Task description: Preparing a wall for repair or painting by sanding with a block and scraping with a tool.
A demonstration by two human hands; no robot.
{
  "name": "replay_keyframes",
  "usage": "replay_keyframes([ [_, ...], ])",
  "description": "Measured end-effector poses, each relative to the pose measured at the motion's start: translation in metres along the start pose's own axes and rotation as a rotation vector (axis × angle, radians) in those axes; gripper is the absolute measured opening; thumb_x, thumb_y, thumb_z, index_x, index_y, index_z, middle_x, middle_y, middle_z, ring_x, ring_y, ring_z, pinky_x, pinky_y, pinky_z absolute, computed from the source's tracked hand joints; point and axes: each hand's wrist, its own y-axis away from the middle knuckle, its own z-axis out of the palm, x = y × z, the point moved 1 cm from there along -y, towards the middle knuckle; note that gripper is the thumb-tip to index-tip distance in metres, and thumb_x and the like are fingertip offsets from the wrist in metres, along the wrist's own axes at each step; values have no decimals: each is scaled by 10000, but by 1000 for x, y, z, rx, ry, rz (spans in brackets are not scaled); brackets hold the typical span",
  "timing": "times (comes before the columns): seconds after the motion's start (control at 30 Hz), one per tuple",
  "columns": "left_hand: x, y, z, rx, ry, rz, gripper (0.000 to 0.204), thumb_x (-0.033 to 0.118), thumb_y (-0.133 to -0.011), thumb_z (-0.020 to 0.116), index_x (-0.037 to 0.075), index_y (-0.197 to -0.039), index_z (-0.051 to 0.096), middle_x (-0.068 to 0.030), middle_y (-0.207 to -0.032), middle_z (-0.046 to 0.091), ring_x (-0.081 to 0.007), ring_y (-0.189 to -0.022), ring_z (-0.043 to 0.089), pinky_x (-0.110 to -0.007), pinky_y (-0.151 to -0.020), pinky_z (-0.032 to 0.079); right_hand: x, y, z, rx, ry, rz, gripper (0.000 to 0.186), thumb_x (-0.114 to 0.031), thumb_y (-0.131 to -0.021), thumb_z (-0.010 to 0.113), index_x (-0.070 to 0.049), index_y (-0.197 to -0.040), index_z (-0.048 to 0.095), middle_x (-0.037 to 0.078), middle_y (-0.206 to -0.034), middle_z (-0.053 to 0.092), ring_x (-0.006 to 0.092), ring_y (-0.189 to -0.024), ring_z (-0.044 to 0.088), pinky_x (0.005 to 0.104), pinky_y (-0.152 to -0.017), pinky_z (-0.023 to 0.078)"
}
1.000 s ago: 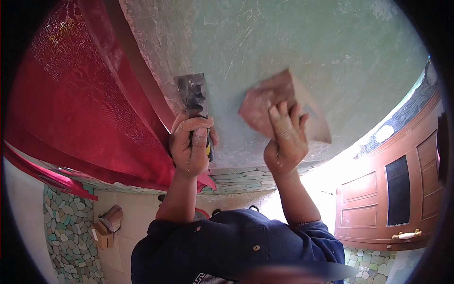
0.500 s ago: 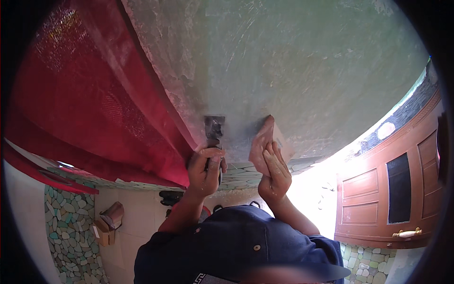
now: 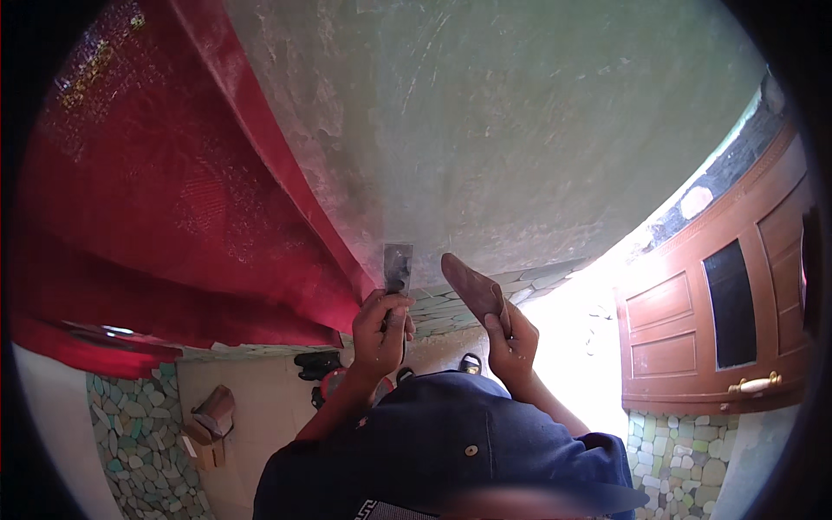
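Note:
My left hand (image 3: 381, 328) grips the handle of a metal putty knife (image 3: 398, 266), blade pointing up at the lower part of a pale green plastered wall (image 3: 520, 130). My right hand (image 3: 511, 342) holds a folded sheet of reddish-brown sandpaper (image 3: 472, 289), tilted and just off the wall near its bottom. The two hands are close together, side by side. My dark blue cap brim (image 3: 451, 468) fills the lower middle of the view.
A red patterned panel (image 3: 156, 199) meets the wall on the left. A brown wooden door (image 3: 719, 321) with a brass handle stands at right. Pebble-stone cladding (image 3: 130, 433) lines the lower walls. A small cardboard box (image 3: 208, 416) and dark sandals (image 3: 314, 364) lie on the tiled floor.
Both hands have come down the wall and drawn closer together. The sandpaper, first pressed flat on the plaster, is now lifted off and tilted.

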Motion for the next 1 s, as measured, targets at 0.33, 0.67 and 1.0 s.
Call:
replay_keyframes([
  [0.33,-16,10,-5,-120,72,-163,138,36,-989,511,-32,-1040,620,-93,-935,556,-98,-615,588,-242,-527,488,13,42,13,107,-3,328,336,-89,-907,657,22,-1224,648,213,-986,721,217,-916,696,326,-817,521],
  [0.67,-12,13,35,-363,88,-242,142,47,-972,547,-21,-1075,617,-91,-954,566,-97,-634,591,-236,-538,491,20,76,-21,335,-155,434,305,-118,-940,648,40,-1200,633,77,-972,694,112,-907,597,279,-822,476],
  [1.0,20,27,156,-575,138,-347,173,100,-975,573,-8,-1100,624,-88,-1001,549,-120,-692,617,-247,-571,524,23,112,-134,481,-264,462,357,-109,-943,642,1,-1282,624,120,-1087,719,141,-1008,636,291,-910,482],
])
